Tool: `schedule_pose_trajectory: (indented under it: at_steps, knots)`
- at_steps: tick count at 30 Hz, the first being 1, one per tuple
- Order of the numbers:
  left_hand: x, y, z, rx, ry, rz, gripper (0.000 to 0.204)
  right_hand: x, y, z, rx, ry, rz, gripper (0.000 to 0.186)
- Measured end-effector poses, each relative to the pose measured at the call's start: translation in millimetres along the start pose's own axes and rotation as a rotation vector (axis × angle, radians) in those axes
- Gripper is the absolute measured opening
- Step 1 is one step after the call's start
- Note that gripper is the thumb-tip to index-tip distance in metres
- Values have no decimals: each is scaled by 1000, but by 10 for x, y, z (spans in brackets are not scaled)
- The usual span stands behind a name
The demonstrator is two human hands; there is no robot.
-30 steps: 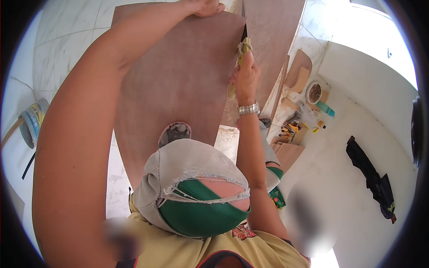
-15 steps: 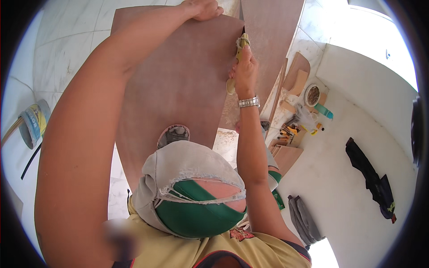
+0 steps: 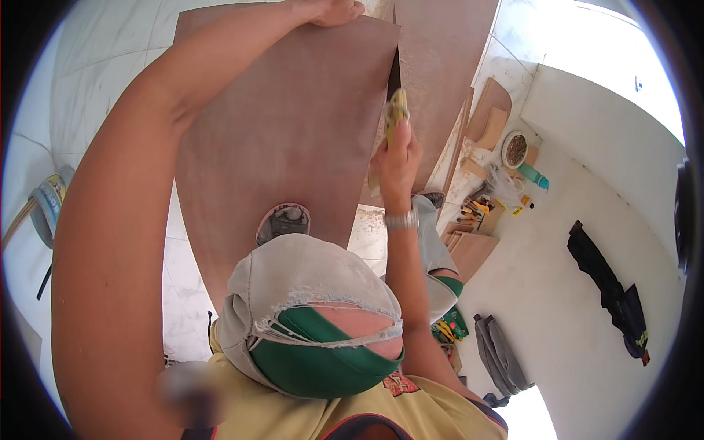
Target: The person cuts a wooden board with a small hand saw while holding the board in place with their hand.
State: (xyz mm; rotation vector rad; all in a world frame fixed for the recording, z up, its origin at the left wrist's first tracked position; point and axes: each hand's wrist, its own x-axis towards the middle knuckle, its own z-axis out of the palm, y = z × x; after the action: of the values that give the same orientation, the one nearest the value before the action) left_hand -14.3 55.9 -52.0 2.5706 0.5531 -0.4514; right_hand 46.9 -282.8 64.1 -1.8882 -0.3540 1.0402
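Observation:
A broad reddish-brown wooden board (image 3: 271,125) lies under me, with my shoe (image 3: 284,222) on its near part. My left hand (image 3: 334,11) is at the board's far edge, cut off by the top of the picture, its fingers curled over that edge. In my right hand (image 3: 398,165) I hold a handsaw by its worn yellowish handle (image 3: 397,110). Its dark blade (image 3: 394,73) points away from me along the board's right edge, narrowing toward the far corner. How deep the blade sits cannot be seen.
A second brown board (image 3: 440,81) extends on the right. Beyond it lie wood offcuts (image 3: 490,110), a round tub of brown bits (image 3: 515,149), a teal bottle (image 3: 533,176) and several hand tools (image 3: 473,213). A bucket (image 3: 50,205) stands at left; dark clothing (image 3: 609,286) is at right.
My right hand has drawn the saw back toward me, and more of the dark blade shows. The left hand remains at the far edge, slightly higher in the picture.

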Motion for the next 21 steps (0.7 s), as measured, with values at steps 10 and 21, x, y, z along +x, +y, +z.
schedule_pose_trajectory:
  at_steps: [10,21]
  knots:
    - [-50,323,-287,-246,54,-223,55,-1374,9,-449,120,30,142,54]
    - [-110,91,-54,-239,114,-254,55,-119,69,26,95,-10,64,44]
